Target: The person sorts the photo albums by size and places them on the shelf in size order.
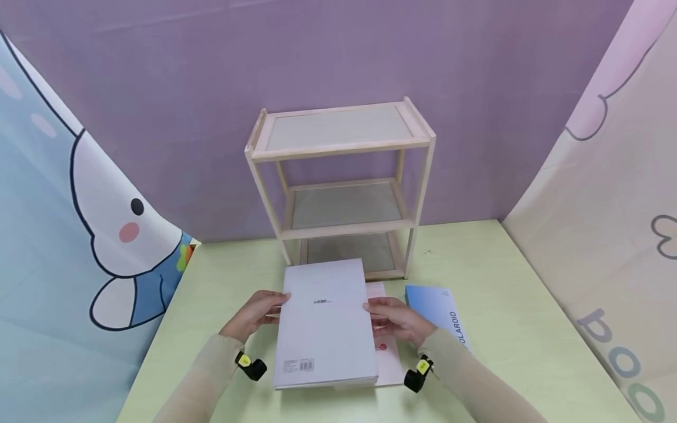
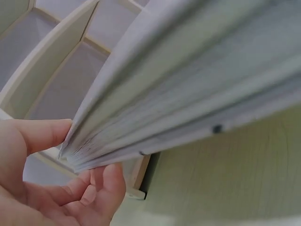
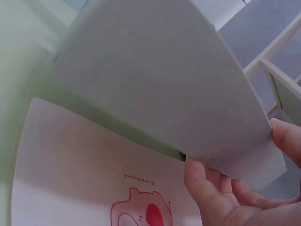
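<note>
A thick white book (image 1: 325, 329) with a small barcode on its cover is held up off the table between both hands. Its left, page-edge side is pinched by my left hand (image 1: 262, 311), thumb above and fingers beneath; the left wrist view shows the fanned page edges (image 2: 141, 113). On the other long side, my right hand (image 1: 399, 317) grips the smooth edge (image 3: 188, 94) between thumb and fingers. Partly hidden below the book lies a pale pink booklet (image 1: 389, 358), with a red elephant drawing (image 3: 141, 209) visible in the right wrist view.
Behind the book stands a three-tier wooden shelf (image 1: 344, 151) with grey panels. A blue book (image 1: 431, 305) lettered "POLAROID" lies to the right, partly covered by the right forearm. The pale green table (image 1: 529, 329) is bordered by a purple backdrop (image 1: 338, 53) and printed side curtains.
</note>
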`<state>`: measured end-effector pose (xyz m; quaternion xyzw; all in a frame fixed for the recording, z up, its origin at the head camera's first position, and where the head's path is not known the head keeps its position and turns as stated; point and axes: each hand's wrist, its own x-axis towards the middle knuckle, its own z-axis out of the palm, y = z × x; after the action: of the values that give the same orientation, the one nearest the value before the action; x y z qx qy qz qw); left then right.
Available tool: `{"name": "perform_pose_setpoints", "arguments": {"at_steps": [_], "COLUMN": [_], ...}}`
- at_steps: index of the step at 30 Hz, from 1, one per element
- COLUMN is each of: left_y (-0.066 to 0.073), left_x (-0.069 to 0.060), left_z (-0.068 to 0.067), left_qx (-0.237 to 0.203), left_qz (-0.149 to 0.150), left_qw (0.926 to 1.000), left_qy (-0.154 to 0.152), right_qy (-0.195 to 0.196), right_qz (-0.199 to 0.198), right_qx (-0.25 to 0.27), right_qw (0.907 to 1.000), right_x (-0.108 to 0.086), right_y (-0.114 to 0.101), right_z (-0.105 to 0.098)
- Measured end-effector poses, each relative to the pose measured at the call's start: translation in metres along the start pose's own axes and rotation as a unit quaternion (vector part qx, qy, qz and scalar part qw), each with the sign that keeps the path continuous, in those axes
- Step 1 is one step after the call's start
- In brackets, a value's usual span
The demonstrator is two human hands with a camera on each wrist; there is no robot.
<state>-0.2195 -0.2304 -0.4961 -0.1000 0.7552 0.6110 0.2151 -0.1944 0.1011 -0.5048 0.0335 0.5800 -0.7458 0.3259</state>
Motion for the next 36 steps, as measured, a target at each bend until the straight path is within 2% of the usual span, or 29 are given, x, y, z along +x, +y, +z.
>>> {"name": "perform_pose_setpoints", "arguments": {"at_steps": [8, 16, 25, 28, 36], "left_y": [0.007, 0.018, 0.035, 0.039, 0.051], "left_x": [0.000, -0.003, -0.015, -0.018, -0.028], "left_z": [0.007, 0.018, 0.020, 0.020, 0.025], "left_qx": [-0.008, -0.031, -0.068, -0.086, -0.137], "left_qz": [0.014, 0.038, 0.068, 0.069, 0.073], "left_qw": [0.9998, 0.9982, 0.9929, 0.9910, 0.9858], "left_qy": [0.005, -0.034, -0.071, -0.076, -0.064], "right_qy": [0.008, 0.022, -0.004, -0.020, -0.052], "right_qz": [0.000, -0.009, -0.033, -0.042, -0.067], "right_qx": [-0.014, -0.028, -0.019, -0.013, -0.013], "right_qw": [0.9999, 0.9993, 0.9993, 0.9988, 0.9963], "right_x": [-0.010, -0.024, -0.036, -0.039, -0.049], "right_y": [-0.008, -0.020, -0.035, -0.039, -0.052], "right_z": [-0.005, -0.016, -0.023, -0.025, -0.025]}}
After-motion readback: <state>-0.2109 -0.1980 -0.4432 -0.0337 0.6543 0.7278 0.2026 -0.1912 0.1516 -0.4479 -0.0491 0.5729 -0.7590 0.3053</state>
